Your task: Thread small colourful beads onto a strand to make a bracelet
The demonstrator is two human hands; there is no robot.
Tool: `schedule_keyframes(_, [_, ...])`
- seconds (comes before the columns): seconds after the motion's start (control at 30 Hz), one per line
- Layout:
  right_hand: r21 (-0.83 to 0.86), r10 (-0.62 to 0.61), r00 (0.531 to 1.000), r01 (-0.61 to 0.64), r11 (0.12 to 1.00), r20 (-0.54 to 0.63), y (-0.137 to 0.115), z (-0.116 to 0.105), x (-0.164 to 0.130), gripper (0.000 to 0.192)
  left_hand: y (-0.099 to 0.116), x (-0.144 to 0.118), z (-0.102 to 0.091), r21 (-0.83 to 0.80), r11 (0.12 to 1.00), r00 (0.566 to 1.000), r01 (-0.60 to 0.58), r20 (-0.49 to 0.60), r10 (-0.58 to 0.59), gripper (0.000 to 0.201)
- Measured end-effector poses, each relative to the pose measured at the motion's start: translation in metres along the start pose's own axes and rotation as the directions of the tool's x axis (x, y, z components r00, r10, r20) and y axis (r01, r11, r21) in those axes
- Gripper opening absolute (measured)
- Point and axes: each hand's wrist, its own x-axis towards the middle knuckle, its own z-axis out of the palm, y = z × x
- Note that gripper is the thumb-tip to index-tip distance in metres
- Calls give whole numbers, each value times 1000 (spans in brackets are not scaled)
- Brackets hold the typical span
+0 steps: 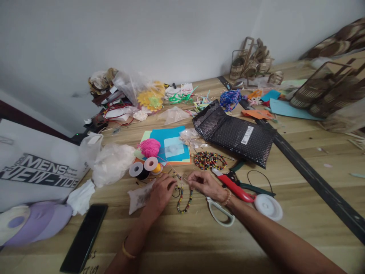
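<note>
A string of small multicoloured beads (184, 210) hangs in a loop on the table between my two hands. My right hand (207, 184) is closed in a pinch at its upper right end. My left hand (164, 190) has its fingers pressed together at the left side of the loop; what lies between them is hidden. A few loose-looking beads and thin cord show just above the fingertips. Beyond them lies a coiled heap of bead strands (209, 160). White-handled scissors (221, 214) rest under my right wrist. A small clear packet (141, 197) lies beside my left hand.
Thread spools (136, 169) and pink yarn (150, 147) stand at the left by blue paper (182, 133). A black bubble mailer (236, 133), a red-handled cutter (236, 188), pliers (251, 185) and a white spool (268, 207) lie right. A phone (84, 238) is front left.
</note>
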Motion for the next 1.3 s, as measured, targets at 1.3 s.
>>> schedule_keyframes(1.3, [-98, 13, 1000, -13, 995, -8, -4, 0, 1, 39, 11, 11, 4, -170, 985, 998, -10, 55, 20, 13])
